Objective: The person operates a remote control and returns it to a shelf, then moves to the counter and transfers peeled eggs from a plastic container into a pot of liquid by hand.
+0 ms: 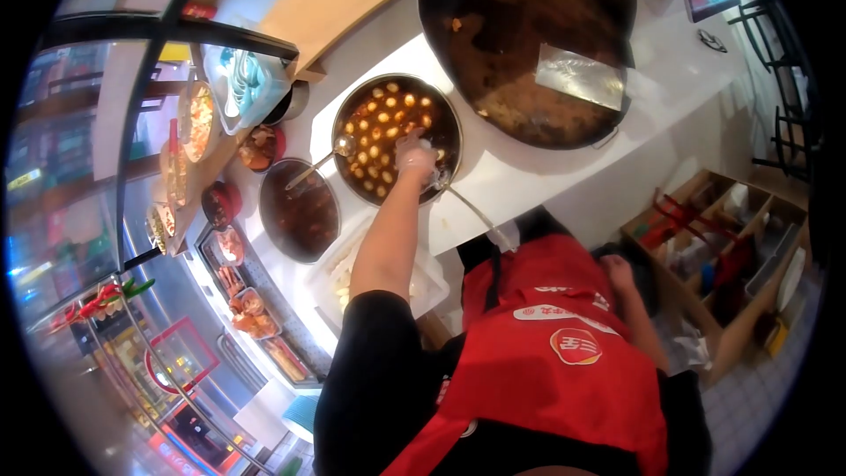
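Observation:
My left hand [416, 161] is in a loose clear plastic glove and reaches into a round pot [457, 148] of dark broth with many pale peeled eggs [391, 102]. Its fingers point down among the eggs, and plastic and broth hide what they hold, if anything. A metal ladle [344, 145] lies in the pot at the left, its handle over the rim. Beside my left wrist, another long thin handle [471, 204] slants from the rim towards my red apron [529, 370]. My right hand [617, 271] hangs low by the apron, its fingers not clear.
A very large pot [432, 26] with brown residue and a silvery sheet [580, 77] stands on the white counter [507, 178]. A smaller pot of dark red liquid [300, 211] and a white tub [430, 286] flank the egg pot. A divided wooden box [749, 304] is at right.

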`<state>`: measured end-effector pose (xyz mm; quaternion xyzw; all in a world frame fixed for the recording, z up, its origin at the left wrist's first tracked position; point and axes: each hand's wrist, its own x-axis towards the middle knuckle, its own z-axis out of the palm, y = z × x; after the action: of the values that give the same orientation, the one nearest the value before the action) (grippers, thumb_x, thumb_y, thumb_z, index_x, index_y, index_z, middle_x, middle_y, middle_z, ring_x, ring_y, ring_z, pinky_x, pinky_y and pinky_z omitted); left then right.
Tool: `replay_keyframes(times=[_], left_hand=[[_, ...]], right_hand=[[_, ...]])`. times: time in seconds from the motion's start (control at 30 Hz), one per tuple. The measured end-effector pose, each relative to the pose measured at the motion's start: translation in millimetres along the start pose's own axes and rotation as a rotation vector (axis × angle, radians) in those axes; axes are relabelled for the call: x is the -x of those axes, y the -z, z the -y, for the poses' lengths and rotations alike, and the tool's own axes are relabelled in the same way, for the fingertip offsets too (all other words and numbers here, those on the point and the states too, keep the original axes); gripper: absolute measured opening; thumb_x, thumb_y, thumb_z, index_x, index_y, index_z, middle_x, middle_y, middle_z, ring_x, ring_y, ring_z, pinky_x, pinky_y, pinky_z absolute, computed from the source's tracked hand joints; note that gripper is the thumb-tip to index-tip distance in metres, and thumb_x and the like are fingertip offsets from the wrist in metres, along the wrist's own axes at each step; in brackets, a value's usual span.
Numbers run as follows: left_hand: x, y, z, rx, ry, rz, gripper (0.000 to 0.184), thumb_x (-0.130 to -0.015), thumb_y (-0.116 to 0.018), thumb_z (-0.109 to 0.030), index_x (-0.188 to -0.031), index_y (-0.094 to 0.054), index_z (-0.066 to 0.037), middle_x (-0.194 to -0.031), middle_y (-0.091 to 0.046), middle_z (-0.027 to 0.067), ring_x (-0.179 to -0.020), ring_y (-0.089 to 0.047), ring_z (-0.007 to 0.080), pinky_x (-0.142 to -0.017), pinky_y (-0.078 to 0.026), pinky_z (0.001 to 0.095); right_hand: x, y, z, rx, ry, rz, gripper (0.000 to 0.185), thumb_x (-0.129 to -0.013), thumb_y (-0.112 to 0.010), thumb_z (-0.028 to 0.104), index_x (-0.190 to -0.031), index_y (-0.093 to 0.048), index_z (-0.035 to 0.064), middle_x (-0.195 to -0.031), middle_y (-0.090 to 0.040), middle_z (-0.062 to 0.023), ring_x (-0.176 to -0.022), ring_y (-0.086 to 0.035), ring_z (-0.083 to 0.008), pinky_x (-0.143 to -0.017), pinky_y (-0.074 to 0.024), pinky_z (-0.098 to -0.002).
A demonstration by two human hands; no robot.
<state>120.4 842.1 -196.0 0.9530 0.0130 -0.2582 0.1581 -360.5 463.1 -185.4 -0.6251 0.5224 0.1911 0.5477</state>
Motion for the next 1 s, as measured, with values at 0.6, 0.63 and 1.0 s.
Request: replay_keyframes(times=[0.6, 0.63, 1.0], left_hand=[[194.8, 129.3, 97.6, 0.328, -0.230, -0.420, 0.043, -0.080, -0.081, -0.025, -0.117, -0.068, -0.007, -0.117, -0.065, 0.0144, -0.096, -0.068, 0.0281, -0.089, -0.054, 0.0409], [211.0, 128.7, 120.4, 0.303, -0.222, -0.450, 0.042, -0.079, -0.081, -0.025, -0.115, -0.069, -0.008, -0.115, -0.065, 0.0152, -0.098, -0.067, 0.0301, -0.090, -0.054, 0.0419], [336.1, 67.6, 212.0, 0.040, 0.118, -0.353, 0.061, -0.082, -0.075, -0.042, -0.133, -0.060, -0.012, -0.132, -0.058, 0.0203, -0.125, -0.054, 0.0386, -0.105, -0.045, 0.0466]], right_hand=[[-9.6, -49.3, 3.4, 0.353, 0.071, 0.188, 0.032, -0.097, -0.053, 0.025, -0.113, -0.076, 0.0102, -0.113, -0.073, -0.0148, -0.104, -0.069, -0.0314, -0.093, -0.0537, -0.0427], [-6.8, -58.5, 16.3, 0.282, -0.036, 0.177, 0.032, -0.096, -0.053, 0.025, -0.114, -0.076, 0.0109, -0.115, -0.073, -0.0160, -0.106, -0.069, -0.0315, -0.094, -0.0533, -0.0421], [-49.3, -118.9, 50.3, 0.252, 0.064, 0.279, 0.029, -0.093, -0.060, 0.021, -0.112, -0.071, 0.0018, -0.102, -0.071, -0.0169, -0.082, -0.068, -0.0275, -0.071, -0.0557, -0.0401]])
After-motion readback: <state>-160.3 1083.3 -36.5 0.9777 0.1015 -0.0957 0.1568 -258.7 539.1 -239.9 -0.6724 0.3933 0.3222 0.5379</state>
